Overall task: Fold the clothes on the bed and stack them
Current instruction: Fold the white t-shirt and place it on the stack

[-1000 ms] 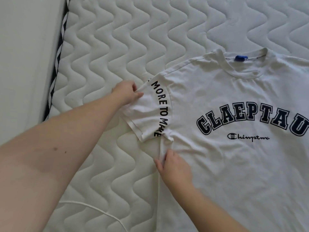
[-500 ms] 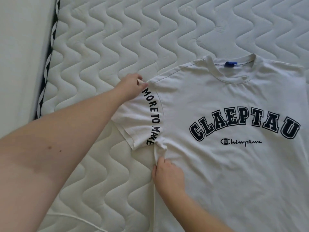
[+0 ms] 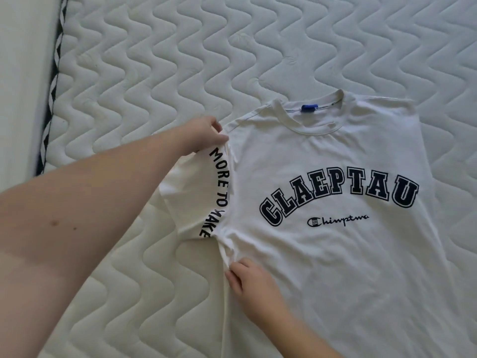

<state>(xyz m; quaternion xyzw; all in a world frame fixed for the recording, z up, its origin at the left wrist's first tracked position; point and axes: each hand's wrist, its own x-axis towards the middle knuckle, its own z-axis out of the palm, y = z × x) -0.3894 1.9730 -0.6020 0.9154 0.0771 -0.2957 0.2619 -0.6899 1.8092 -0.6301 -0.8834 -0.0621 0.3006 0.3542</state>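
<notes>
A white T-shirt with dark lettering lay face up on a quilted mattress, toward its right side, with a dark patterned strip running along the mattress's left edge. The left hand pinched the fabric at the top of the near sleeve, while the right hand, further right and lower, pinched the side seam just below the armpit. Folding appeared to be just starting; the next move would likely call for carrying that sleeve and side inward across the chest, keeping the edge straight.
</notes>
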